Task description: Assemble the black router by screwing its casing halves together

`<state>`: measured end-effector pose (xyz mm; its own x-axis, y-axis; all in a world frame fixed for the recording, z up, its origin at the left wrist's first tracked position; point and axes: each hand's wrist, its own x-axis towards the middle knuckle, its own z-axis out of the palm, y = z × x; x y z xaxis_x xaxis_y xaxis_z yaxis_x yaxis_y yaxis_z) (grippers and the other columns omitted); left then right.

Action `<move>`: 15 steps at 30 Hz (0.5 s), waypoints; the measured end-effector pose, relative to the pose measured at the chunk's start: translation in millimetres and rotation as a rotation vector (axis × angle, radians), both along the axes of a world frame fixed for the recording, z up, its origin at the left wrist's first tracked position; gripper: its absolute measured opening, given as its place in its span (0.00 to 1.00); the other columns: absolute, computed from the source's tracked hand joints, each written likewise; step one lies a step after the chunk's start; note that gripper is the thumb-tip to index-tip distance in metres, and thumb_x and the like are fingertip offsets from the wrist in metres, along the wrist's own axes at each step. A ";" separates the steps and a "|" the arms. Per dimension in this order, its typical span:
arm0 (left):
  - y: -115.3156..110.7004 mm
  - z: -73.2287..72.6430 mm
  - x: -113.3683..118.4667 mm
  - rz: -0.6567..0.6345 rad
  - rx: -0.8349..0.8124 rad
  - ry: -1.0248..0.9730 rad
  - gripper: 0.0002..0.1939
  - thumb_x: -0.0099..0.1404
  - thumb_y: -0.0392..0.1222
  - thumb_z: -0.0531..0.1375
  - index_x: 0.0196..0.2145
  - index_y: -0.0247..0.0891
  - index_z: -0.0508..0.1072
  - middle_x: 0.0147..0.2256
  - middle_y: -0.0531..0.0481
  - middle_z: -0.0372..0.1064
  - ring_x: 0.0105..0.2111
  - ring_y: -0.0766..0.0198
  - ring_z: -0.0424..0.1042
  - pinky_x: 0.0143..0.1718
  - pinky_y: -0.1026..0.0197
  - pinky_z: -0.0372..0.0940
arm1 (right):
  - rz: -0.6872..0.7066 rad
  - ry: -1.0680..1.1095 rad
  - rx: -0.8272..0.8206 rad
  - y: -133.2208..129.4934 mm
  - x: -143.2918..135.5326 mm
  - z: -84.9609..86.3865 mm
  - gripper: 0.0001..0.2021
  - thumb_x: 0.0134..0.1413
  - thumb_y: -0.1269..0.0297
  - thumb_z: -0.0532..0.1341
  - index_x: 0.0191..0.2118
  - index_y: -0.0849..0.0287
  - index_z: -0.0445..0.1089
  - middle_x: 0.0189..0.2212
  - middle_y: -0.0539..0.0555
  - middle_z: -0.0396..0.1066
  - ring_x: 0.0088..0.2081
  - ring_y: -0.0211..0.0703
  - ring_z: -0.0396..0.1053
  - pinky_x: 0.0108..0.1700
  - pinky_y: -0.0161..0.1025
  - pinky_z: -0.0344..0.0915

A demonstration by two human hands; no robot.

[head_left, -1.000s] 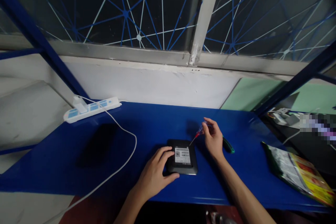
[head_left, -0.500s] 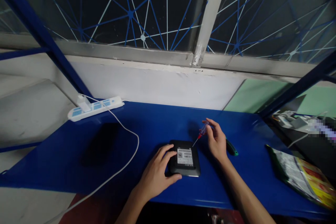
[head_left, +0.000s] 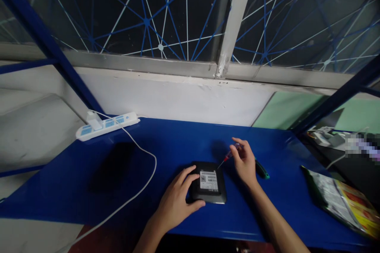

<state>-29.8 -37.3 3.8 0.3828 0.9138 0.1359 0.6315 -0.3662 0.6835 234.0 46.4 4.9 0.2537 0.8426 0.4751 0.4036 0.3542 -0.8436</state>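
Observation:
A flat black device (head_left: 208,196) with a white label (head_left: 208,181) on its upper face lies on the blue table. Spread along its left side and near edge, my left hand (head_left: 179,197) touches it with fingers apart. My right hand (head_left: 245,161) pinches the handle of a red and clear screwdriver (head_left: 228,155). The screwdriver is tilted, its tip at the device's far right corner. Partly behind my right hand lies a green and black tool (head_left: 262,169).
A white power strip (head_left: 107,125) with a plugged-in adapter is at the back left, and its white cable (head_left: 148,178) runs across the blue table (head_left: 184,138). A colourful packet (head_left: 346,201) lies at the right edge. Blue frame posts stand at both sides.
The screwdriver leans lower and my right hand has shifted slightly, its tip still at the device's far right corner. The whole view has moved a little; my left hand stays on the device.

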 end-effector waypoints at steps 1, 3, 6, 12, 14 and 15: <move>-0.2 0.5 0.1 0.001 -0.006 -0.001 0.31 0.58 0.40 0.70 0.57 0.50 0.67 0.66 0.49 0.57 0.63 0.46 0.62 0.62 0.42 0.63 | 0.013 0.011 -0.008 -0.9 0.0 0.5 0.16 0.63 0.54 0.60 0.53 0.54 0.72 0.37 0.52 0.69 0.31 0.40 0.70 0.38 0.42 0.71; -0.6 1.6 0.1 0.000 -0.014 -0.001 0.31 0.58 0.40 0.70 0.57 0.50 0.67 0.66 0.49 0.57 0.63 0.46 0.62 0.62 0.42 0.63 | 0.070 0.080 -0.041 -2.7 -0.5 1.5 0.18 0.66 0.54 0.56 0.56 0.53 0.70 0.45 0.55 0.71 0.33 0.42 0.74 0.39 0.44 0.72; -0.5 2.4 0.1 0.007 -0.018 0.006 0.31 0.58 0.39 0.70 0.57 0.50 0.66 0.66 0.49 0.57 0.63 0.46 0.62 0.62 0.41 0.63 | 0.147 0.188 -0.099 -3.7 -2.5 2.7 0.21 0.68 0.52 0.52 0.61 0.52 0.65 0.54 0.59 0.71 0.37 0.45 0.77 0.40 0.46 0.74; -0.1 2.8 -0.3 0.008 -0.007 0.022 0.31 0.59 0.39 0.69 0.58 0.50 0.66 0.66 0.49 0.57 0.63 0.46 0.62 0.62 0.42 0.63 | 0.097 0.165 -0.078 -0.8 -5.6 1.4 0.23 0.64 0.53 0.59 0.62 0.52 0.63 0.42 0.54 0.73 0.33 0.42 0.74 0.40 0.45 0.74; -0.1 3.2 -0.3 0.004 -0.001 0.021 0.31 0.59 0.39 0.69 0.58 0.50 0.66 0.66 0.49 0.58 0.63 0.45 0.63 0.61 0.42 0.64 | 0.043 0.080 -0.028 -0.1 -4.5 1.0 0.21 0.62 0.54 0.62 0.58 0.52 0.67 0.37 0.51 0.70 0.31 0.40 0.71 0.39 0.42 0.72; -0.1 3.4 -0.2 0.004 -0.002 0.021 0.31 0.59 0.39 0.69 0.58 0.50 0.66 0.66 0.48 0.58 0.63 0.45 0.63 0.61 0.41 0.64 | 0.026 0.037 -0.009 -0.1 -3.8 0.9 0.19 0.61 0.54 0.62 0.56 0.53 0.69 0.36 0.50 0.68 0.30 0.39 0.69 0.38 0.41 0.72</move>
<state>-29.9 -37.5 7.2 0.3822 0.9155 0.1258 0.6472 -0.3624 0.6707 230.2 46.4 5.8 0.2484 0.8533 0.4585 0.3628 0.3569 -0.8608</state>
